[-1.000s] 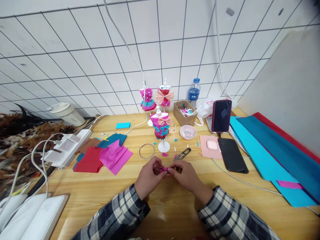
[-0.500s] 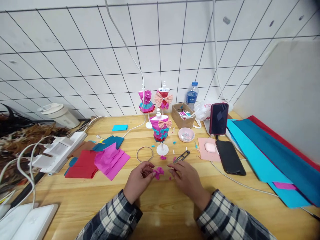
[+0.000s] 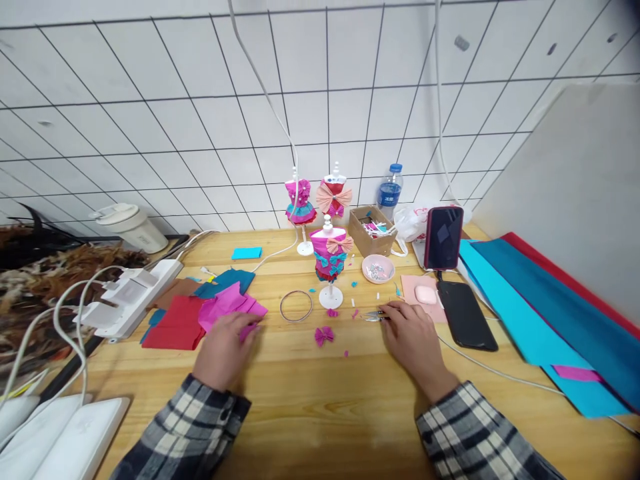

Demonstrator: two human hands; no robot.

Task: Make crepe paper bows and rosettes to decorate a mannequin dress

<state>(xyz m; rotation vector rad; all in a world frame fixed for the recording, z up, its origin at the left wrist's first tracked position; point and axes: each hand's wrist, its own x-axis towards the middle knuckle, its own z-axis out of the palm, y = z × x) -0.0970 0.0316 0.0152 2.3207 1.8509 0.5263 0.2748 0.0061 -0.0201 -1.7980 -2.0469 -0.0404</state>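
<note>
A small pink paper bow (image 3: pixel 324 335) lies loose on the wooden table (image 3: pixel 320 407) between my hands. My left hand (image 3: pixel 223 349) rests on the edge of the folded pink crepe paper (image 3: pixel 227 306), fingers curled onto it. My right hand (image 3: pixel 411 335) reaches to the small thread snips (image 3: pixel 374 315), fingertips on them. Just beyond stands a little mannequin (image 3: pixel 330 257) in a pink and teal paper dress, with a wire ring (image 3: pixel 296 306) to its left.
Red paper (image 3: pixel 175 323) and teal paper (image 3: pixel 226 279) lie by the pink sheets. Two more dressed mannequins (image 3: pixel 320 199), a cardboard box (image 3: pixel 370 230), pink dish (image 3: pixel 378 269), water bottle (image 3: pixel 389 190), two phones (image 3: pixel 443 237), large coloured sheets (image 3: pixel 545 313) and a power strip (image 3: pixel 127 297) surround.
Both hands held the pink bow together, then set it down. My left hand moved left onto the pink paper; my right hand moved right and forward to the snips.
</note>
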